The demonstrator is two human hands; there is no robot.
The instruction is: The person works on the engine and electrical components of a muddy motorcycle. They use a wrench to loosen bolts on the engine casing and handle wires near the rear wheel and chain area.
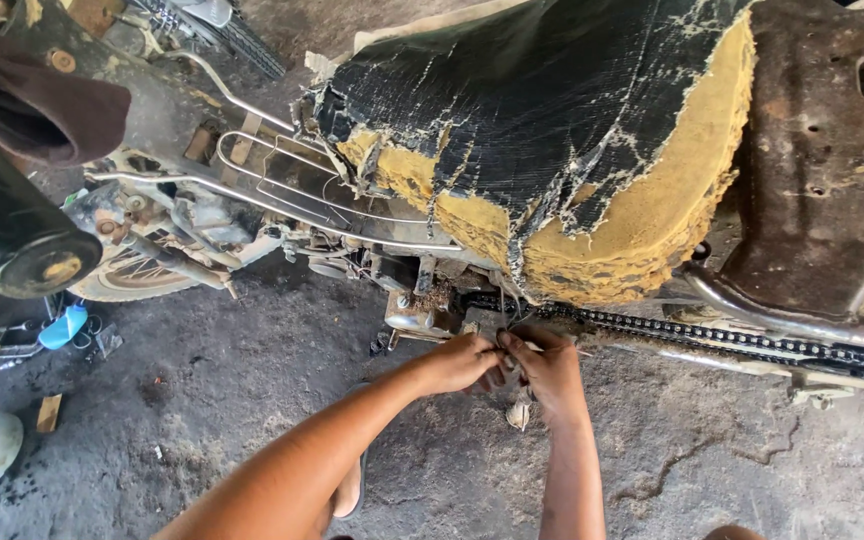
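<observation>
Both hands are brought together just below the motorcycle's drive chain (712, 335), under the torn seat (552, 130) with its exposed yellow foam. The left hand (462, 362) and right hand (550, 368) are curled, fingers pinched narrowly on something small that cannot be made out. The chain's right end is cut off by the frame edge.

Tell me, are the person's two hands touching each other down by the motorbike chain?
Touching. The head view shows the left hand and right hand with fingertips pressed together, no gap, just below the chain.
</observation>
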